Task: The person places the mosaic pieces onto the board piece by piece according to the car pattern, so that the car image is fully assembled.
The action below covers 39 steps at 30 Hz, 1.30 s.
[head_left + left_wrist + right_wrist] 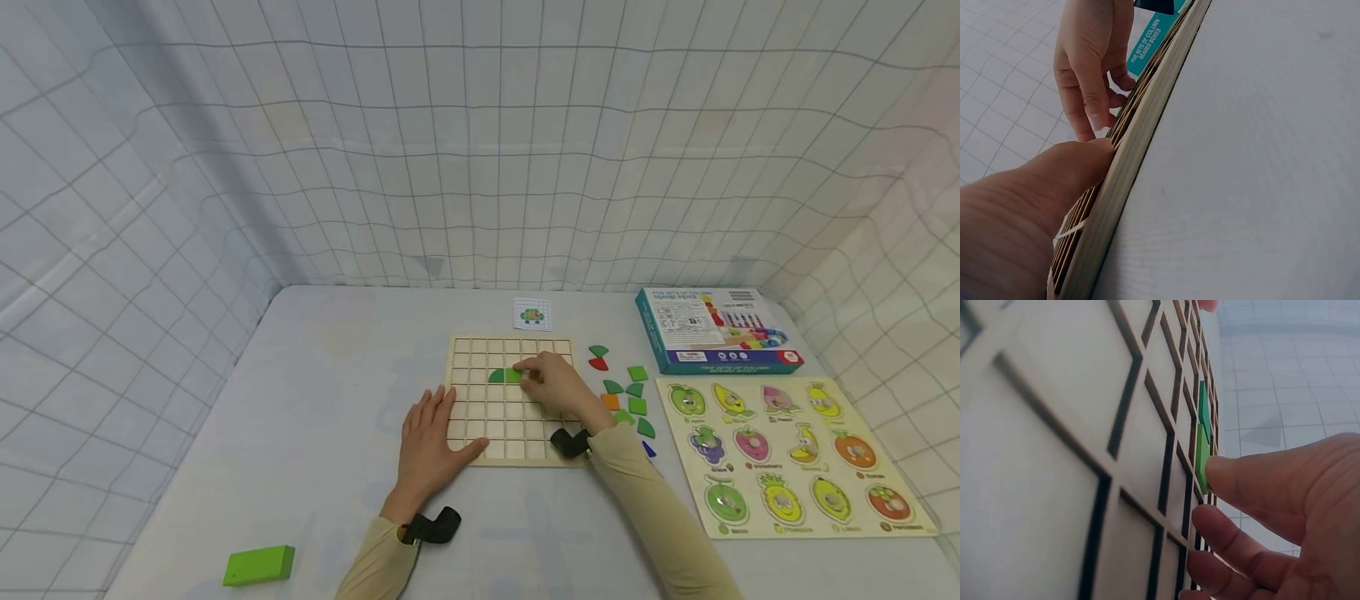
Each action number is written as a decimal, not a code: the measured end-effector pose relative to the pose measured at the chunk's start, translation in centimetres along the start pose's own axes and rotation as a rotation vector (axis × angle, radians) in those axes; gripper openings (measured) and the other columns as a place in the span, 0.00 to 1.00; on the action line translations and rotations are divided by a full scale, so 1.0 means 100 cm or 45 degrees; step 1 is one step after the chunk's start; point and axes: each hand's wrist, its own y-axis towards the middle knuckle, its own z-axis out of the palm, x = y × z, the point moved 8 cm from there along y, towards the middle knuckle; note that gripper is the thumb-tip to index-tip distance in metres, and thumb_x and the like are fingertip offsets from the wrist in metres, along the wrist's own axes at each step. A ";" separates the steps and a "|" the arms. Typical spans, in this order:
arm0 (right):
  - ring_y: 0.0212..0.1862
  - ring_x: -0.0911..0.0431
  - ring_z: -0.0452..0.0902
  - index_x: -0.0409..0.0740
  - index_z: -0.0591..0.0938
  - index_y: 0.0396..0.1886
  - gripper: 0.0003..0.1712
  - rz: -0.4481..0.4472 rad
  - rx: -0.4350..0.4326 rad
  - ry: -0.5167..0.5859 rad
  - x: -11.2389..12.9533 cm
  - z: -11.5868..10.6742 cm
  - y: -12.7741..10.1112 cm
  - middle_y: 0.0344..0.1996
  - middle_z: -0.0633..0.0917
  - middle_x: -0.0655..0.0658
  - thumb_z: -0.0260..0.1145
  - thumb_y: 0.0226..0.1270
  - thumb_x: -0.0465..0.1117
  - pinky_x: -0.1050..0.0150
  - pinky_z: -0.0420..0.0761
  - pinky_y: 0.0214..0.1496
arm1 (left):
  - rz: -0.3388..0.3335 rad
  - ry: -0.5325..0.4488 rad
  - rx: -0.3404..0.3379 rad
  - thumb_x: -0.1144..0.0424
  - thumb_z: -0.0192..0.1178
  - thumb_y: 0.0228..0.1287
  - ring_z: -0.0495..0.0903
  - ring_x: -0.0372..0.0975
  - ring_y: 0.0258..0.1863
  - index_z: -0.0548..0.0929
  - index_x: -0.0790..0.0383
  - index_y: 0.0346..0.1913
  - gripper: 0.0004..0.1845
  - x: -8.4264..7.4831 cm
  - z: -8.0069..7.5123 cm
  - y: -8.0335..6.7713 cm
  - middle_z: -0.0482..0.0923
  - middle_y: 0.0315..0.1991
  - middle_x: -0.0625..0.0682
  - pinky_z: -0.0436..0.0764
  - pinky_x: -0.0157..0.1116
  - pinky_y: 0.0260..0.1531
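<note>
The right hand [553, 382] has its fingertips [1222, 472] curled down onto a light green tile [513, 376], pinching and pressing its near edge into a cell of the wooden grid board [472, 417]. To seat the tile well, I judge the fingers should keep it flat, square its straight edges with the cell walls, and press evenly (a tilted tile would likely catch on a divider). Just beyond the fingertips, on their far-left side, a darker green quarter-round tile [496, 377] sits in the neighbouring cell, touching the light green one. Together the pair runs left to right along one row; the dark tile's curved edge faces up and to the left, away from the hand. The light green tile's own shape is mostly hidden by the fingers, so I cannot tell its long axis.

The left hand [430, 442] lies flat, fingers straight and spread, on the tabletop [315, 417], thumb [1088, 156] against the board's near-left edge, steadying it.
</note>
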 end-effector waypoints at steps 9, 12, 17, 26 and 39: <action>0.33 0.56 0.72 0.41 0.85 0.48 0.12 0.005 -0.139 0.036 -0.009 -0.019 -0.015 0.33 0.81 0.49 0.64 0.66 0.37 0.61 0.74 0.36 | 0.005 -0.017 -0.004 0.38 0.65 0.52 0.48 0.52 0.71 0.60 0.63 0.72 0.50 -0.001 0.001 -0.001 0.57 0.70 0.60 0.47 0.52 0.66; 0.34 0.55 0.73 0.39 0.84 0.47 0.12 0.000 -0.193 0.040 -0.014 -0.032 -0.024 0.35 0.81 0.47 0.64 0.66 0.37 0.59 0.75 0.37 | 0.003 -0.021 -0.007 0.38 0.65 0.52 0.48 0.52 0.71 0.61 0.63 0.72 0.49 0.000 0.001 -0.002 0.57 0.70 0.60 0.47 0.52 0.65; 0.34 0.53 0.75 0.39 0.85 0.43 0.10 0.075 -0.247 0.034 -0.033 -0.053 -0.041 0.34 0.82 0.46 0.64 0.66 0.38 0.57 0.75 0.35 | 0.006 -0.030 -0.012 0.39 0.65 0.52 0.48 0.53 0.71 0.61 0.64 0.71 0.49 0.000 0.002 -0.002 0.57 0.70 0.60 0.47 0.53 0.65; 0.33 0.51 0.74 0.42 0.84 0.41 0.10 0.361 -0.130 -0.054 -0.073 -0.074 -0.064 0.34 0.81 0.45 0.64 0.65 0.43 0.60 0.74 0.31 | 0.006 -0.016 -0.013 0.38 0.65 0.52 0.49 0.53 0.70 0.61 0.64 0.71 0.49 0.000 0.001 -0.001 0.58 0.70 0.60 0.47 0.53 0.65; 0.33 0.51 0.71 0.41 0.83 0.39 0.12 0.496 -0.040 -0.020 -0.105 -0.080 -0.075 0.30 0.78 0.45 0.70 0.59 0.43 0.59 0.73 0.33 | 0.000 -0.013 -0.001 0.39 0.65 0.52 0.48 0.53 0.71 0.61 0.63 0.72 0.49 0.000 0.000 0.000 0.57 0.70 0.60 0.47 0.52 0.66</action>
